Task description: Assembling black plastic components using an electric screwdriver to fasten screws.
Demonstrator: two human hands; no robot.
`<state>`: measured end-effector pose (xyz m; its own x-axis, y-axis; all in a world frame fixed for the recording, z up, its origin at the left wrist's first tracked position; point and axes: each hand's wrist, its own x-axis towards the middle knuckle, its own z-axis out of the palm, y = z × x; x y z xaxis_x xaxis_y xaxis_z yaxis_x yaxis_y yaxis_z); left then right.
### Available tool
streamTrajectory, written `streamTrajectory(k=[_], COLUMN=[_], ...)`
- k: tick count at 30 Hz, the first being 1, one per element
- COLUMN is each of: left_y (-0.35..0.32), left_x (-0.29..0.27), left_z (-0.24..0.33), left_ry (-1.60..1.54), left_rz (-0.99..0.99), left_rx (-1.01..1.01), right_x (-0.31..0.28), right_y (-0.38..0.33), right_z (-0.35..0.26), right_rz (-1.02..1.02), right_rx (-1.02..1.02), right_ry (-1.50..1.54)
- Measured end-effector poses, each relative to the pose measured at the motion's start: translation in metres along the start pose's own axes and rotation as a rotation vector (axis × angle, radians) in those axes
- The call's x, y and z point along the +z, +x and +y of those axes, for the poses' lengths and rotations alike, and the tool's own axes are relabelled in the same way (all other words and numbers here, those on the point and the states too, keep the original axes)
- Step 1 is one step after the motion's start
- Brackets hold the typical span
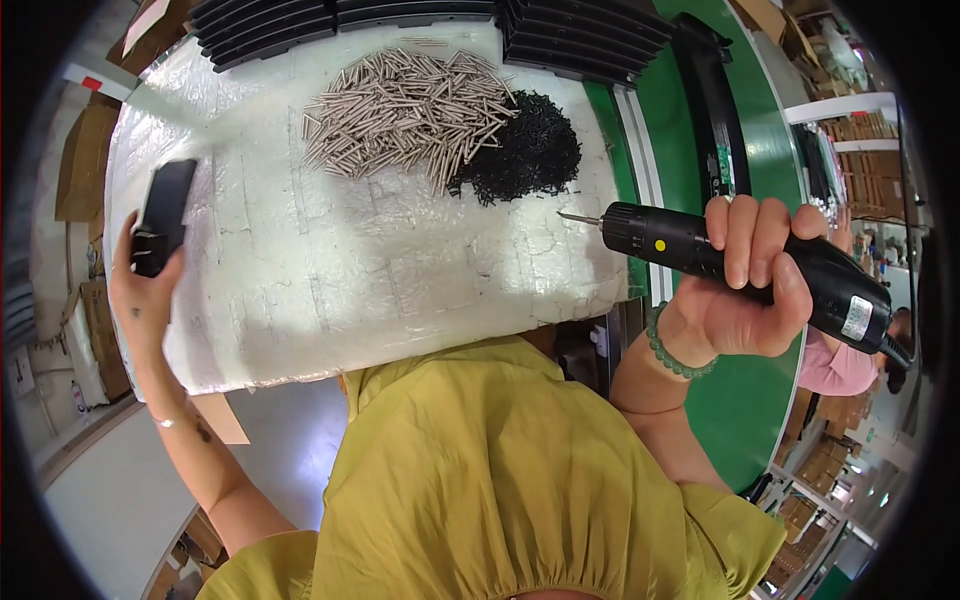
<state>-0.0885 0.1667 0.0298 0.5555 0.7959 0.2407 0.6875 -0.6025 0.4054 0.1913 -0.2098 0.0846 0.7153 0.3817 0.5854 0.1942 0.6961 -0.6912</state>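
Observation:
My right hand (pixel 750 270) is wrapped round a black electric screwdriver (pixel 665 238), whose thin bit points left over the table's right side. At the far left, my left hand (pixel 145 285) grips a small black rectangular part (pixel 168 210), fingers on one side and thumb on the other; it is slightly blurred. A heap of silvery metal pins (pixel 405 115) lies on the wrapped white work surface (pixel 330 260). Touching its right side is a pile of small black screws or pins (pixel 530 150), too fine to tell which.
Stacked black ribbed parts (pixel 585 40) line the far edge of the table. To the right runs a green conveyor belt (pixel 760 130) carrying a long black part (pixel 715 110). A person's pink sleeve (pixel 838 368) shows beyond it. Cardboard boxes (pixel 88 160) stand at the left.

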Motion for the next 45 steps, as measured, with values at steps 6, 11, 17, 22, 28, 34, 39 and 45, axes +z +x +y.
streamTrajectory(k=[6, 11, 17, 22, 28, 34, 39, 45], left_y=[0.001, -0.034, -0.05, -0.053, -0.053, -0.046, -0.05, -0.047], left_x=[0.006, 0.039, 0.078, 0.082, 0.087, 0.085, 0.071, 0.089], left_z=[-0.035, 0.163, 0.221, 0.222, 0.22, 0.218, 0.215, 0.206], left_ry=[0.335, -0.346, -0.59, -0.737, -0.832, -0.862, -0.784, -0.88], left_rz=[0.094, -0.051, -0.175, -0.164, -0.194, -0.211, -0.232, -0.247], left_rx=[0.196, 0.698, 0.972, 0.942, 0.866, 0.855, 0.969, 0.86], right_x=[0.013, 0.031, 0.041, 0.037, 0.04, 0.043, 0.058, 0.086], right_y=[0.007, 0.005, 0.003, 0.002, 0.002, 0.008, 0.004, 0.008], right_z=[0.0, -0.006, -0.017, -0.02, -0.015, -0.012, -0.023, 0.033], right_rz=[-0.071, -0.04, -0.067, -0.078, -0.088, -0.148, -0.26, 0.205], right_rx=[0.059, 0.058, 0.069, 0.031, 0.008, 0.009, 0.018, -0.468], right_ry=[0.108, 0.151, 0.14, 0.151, 0.176, 0.122, 0.019, -0.029])
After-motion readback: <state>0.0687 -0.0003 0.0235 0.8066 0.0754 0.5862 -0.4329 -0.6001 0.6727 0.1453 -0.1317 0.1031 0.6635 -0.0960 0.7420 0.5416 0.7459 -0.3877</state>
